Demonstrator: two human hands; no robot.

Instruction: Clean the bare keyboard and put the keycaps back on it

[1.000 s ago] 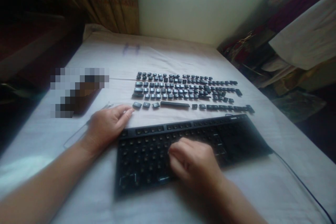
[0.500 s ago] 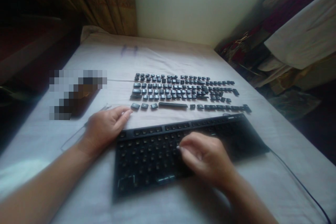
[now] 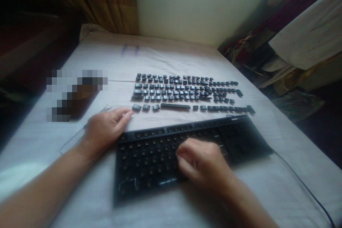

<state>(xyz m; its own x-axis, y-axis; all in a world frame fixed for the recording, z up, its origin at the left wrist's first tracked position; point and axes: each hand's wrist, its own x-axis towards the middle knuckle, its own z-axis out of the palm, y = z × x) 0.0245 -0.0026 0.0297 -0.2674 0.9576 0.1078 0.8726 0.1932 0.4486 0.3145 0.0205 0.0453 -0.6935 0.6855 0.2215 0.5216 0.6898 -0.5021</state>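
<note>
The keyboard [image 3: 144, 160] lies directly beneath the person's right hand [image 3: 201, 158], extending to both sides of it. The housing is black and slightly slanted, its left end nearer the person. The key field left of the right hand shows rows of bare sockets with small pale centres. Thin bright bars mark the wider positions at the lower left, at the near edge and just right of the knuckles. Along the far edge, beyond the right hand, runs a raised strip of grouped openings. The right-hand end is dark and blurred.

The right hand is curled, thumb and forefinger drawn together over the middle of the key field; whether a small part sits between them cannot be told. The left hand [image 3: 105, 124] rests at the far left corner, thumb and fingertips close together; whether they meet cannot be told. Just beside those fingertips lies a corner keycap [image 3: 136, 107]. Beyond both hands, loose black keycaps [image 3: 171, 92] stand in rows, with a long bar keycap [image 3: 175, 106] in the nearest row. To the right of the right hand, a black cable [image 3: 301, 181] runs toward the person.
</note>
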